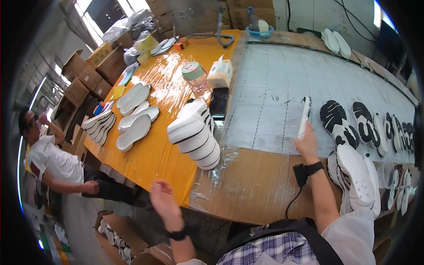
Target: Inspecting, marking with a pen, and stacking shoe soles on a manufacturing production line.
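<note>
My right hand (305,143) grips a white shoe sole (304,115) with a black edge, held up on end above the pale grey work surface (265,88). Empty, with its fingers loosely apart and slightly curled, my left hand (162,198) hovers just off the near edge of the orange table. Beyond it stands a leaning stack of white soles (194,137) with dark lines between them. To the right of my right hand, a black-and-white sole (334,117) lies tread up among several others in a row.
More white soles (134,132) lie on the orange table (163,165), near a green-lidded bottle (194,77), a tissue pack (220,73) and a black phone (218,104). Piled white soles (355,176) sit by my right forearm. A box of soles (115,240) stands below; a person (57,159) is at left.
</note>
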A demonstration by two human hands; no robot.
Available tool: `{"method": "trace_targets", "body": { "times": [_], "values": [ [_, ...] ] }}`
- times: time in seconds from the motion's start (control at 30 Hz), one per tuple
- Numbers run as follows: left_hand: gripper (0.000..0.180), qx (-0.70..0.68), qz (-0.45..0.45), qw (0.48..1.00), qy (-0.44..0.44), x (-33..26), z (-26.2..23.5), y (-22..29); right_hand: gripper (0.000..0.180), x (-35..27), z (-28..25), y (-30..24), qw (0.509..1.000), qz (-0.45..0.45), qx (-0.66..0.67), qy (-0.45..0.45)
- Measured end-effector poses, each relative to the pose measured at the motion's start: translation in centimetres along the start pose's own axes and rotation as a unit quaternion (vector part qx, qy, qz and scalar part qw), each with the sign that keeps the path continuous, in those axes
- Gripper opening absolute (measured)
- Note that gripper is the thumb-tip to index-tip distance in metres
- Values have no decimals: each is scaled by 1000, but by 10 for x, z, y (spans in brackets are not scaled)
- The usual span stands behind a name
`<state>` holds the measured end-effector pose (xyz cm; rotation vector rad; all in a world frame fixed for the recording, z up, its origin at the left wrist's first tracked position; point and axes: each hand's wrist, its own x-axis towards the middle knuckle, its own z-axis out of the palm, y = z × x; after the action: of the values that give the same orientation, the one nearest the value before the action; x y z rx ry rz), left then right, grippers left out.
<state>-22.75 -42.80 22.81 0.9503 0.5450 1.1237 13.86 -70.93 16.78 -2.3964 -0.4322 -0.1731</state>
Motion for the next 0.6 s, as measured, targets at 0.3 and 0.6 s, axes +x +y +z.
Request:
{"method": "trace_targets", "body": {
  "times": [0.3,0.6],
  "values": [
    [49,161,5,968,-193,-84,135,-43,65,-96,-92,-56,760,26,608,-230],
    [42,70,-99,983,-140,-78,153,-3,64,-139,-122,-40,859,-170,363,-319]
  ]
}}
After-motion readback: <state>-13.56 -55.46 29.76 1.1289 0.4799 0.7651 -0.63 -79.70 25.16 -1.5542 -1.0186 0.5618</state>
